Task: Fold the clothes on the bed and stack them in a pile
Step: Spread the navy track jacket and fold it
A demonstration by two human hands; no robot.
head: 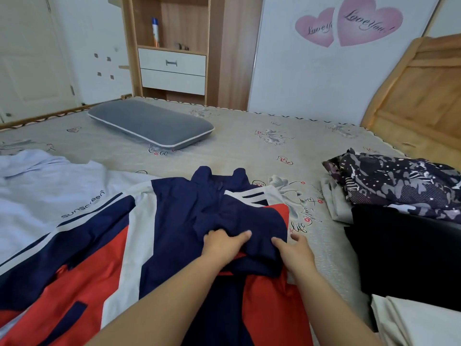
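Jacket [174, 233] sleeve lies under both flat hands, left [224, 243] and right [294, 250], beside bare bed [249, 151].

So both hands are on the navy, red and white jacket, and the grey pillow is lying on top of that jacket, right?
Not quite. In the head view both hands, left hand and right hand, are on the navy, red and white jacket, but the grey pillow lies apart from it, farther back on the bed.
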